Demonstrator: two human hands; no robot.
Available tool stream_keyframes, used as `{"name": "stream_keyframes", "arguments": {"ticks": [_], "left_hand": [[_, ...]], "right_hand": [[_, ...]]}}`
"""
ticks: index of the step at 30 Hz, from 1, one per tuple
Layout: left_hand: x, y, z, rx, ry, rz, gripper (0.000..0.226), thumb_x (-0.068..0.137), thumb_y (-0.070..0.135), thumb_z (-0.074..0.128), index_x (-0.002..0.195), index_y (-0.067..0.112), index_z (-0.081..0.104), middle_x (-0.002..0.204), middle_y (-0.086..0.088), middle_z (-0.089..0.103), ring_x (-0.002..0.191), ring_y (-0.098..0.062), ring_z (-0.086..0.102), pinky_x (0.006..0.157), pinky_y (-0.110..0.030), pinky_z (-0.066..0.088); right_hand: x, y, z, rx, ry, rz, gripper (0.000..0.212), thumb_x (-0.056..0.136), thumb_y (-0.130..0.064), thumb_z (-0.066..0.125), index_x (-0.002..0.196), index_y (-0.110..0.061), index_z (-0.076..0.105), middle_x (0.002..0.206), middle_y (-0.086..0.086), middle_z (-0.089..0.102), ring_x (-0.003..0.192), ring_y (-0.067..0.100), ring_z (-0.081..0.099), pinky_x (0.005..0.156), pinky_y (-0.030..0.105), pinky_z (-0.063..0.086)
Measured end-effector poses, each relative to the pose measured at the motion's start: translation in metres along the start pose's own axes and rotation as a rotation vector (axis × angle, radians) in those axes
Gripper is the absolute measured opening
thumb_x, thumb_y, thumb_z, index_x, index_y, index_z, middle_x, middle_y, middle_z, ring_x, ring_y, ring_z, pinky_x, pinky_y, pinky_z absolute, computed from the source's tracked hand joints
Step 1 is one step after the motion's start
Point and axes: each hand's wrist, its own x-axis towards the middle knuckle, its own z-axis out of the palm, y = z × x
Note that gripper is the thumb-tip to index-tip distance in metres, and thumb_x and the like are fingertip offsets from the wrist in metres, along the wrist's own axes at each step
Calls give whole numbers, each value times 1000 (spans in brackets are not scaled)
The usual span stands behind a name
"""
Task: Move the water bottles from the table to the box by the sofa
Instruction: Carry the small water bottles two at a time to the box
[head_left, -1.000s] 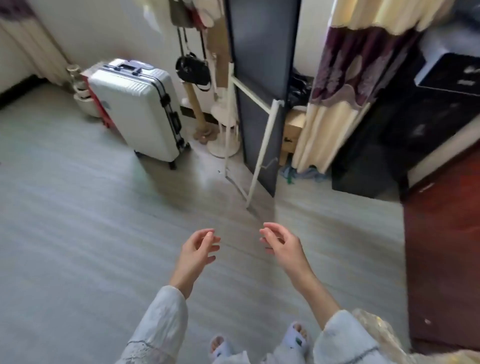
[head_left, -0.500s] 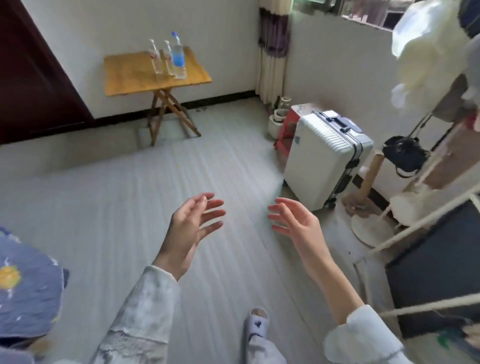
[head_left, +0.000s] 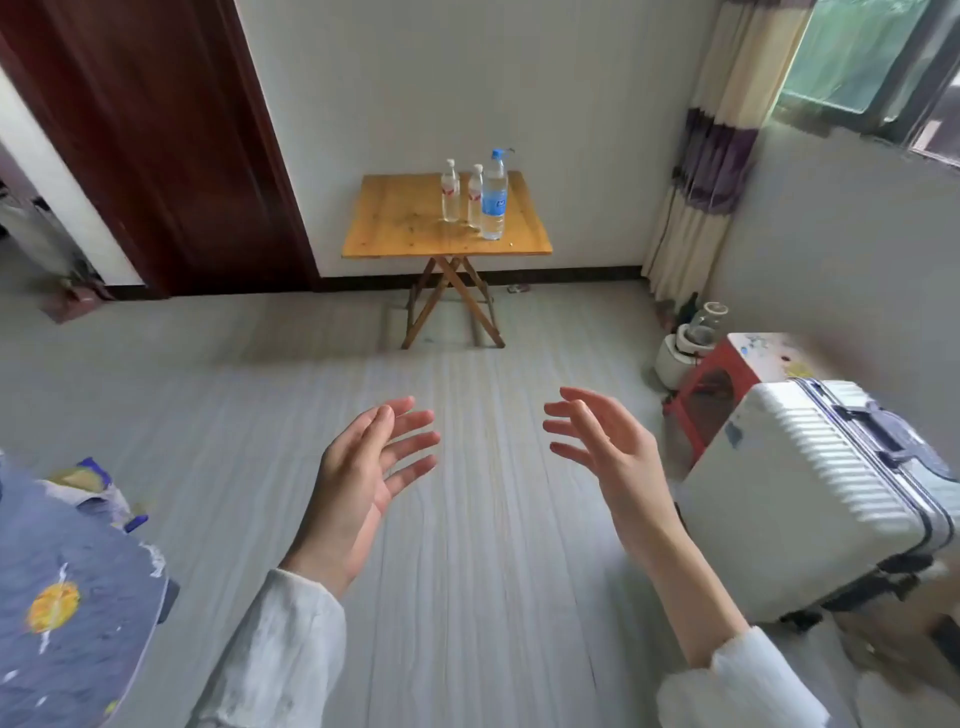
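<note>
Grey floorboards lead to the square wooden folding table (head_left: 447, 223) holding three clear plastic water bottles (head_left: 475, 195), both left hand (head_left: 363, 478) and right hand (head_left: 608, 452) spread empty, probably ready to grab.

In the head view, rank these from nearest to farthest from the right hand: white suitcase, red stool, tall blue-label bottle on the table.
From the right hand:
1. White suitcase, just to its right on the floor.
2. Red stool, behind the suitcase, farther right and back.
3. Tall blue-label bottle, across the room on the wooden table, by the wall.
</note>
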Motion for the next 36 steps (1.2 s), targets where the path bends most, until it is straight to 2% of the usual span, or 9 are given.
{"name": "stream_keyframes", "arguments": {"ticks": [9, 17, 26, 31, 36], "left_hand": [[192, -9, -7, -28, 75, 3, 25, 95, 23, 40, 105, 12, 60, 100, -6, 69, 92, -21, 67, 84, -39, 51], [400, 18, -11, -44, 61, 28, 27, 95, 25, 40, 108, 13, 60, 101, -4, 69, 94, -19, 67, 84, -38, 51], [569, 26, -5, -17, 54, -29, 27, 96, 23, 38, 109, 11, 59, 99, -5, 70, 93, -20, 67, 81, -36, 52], [670, 23, -3, 21, 75, -34, 28, 95, 24, 39, 111, 11, 58, 104, -8, 68, 95, -20, 66, 84, -37, 52], [787, 34, 7, 34, 130, -36, 28, 94, 26, 41, 110, 11, 59, 108, -11, 66, 100, -24, 64, 88, -40, 50]], "right_hand": [[191, 35, 35, -53, -62, 20, 20, 90, -23, 51, 105, -17, 62, 96, 0, 70, 89, 12, 68, 80, 27, 56], [386, 39, 86, -94, -57, 4, 18, 90, -24, 51, 104, -19, 62, 97, 1, 70, 89, 11, 67, 81, 28, 55], [553, 58, 123, -99, -55, 45, 18, 90, -24, 51, 103, -21, 61, 94, -2, 70, 88, 11, 68, 80, 26, 56], [660, 77, 143, -92, -87, 47, 13, 90, -23, 51, 96, -26, 62, 92, -3, 70, 85, 9, 68, 79, 26, 55], [782, 84, 157, -70, -110, 45, 14, 90, -23, 51, 98, -24, 62, 92, -2, 69, 82, 5, 67, 77, 24, 55]]}}
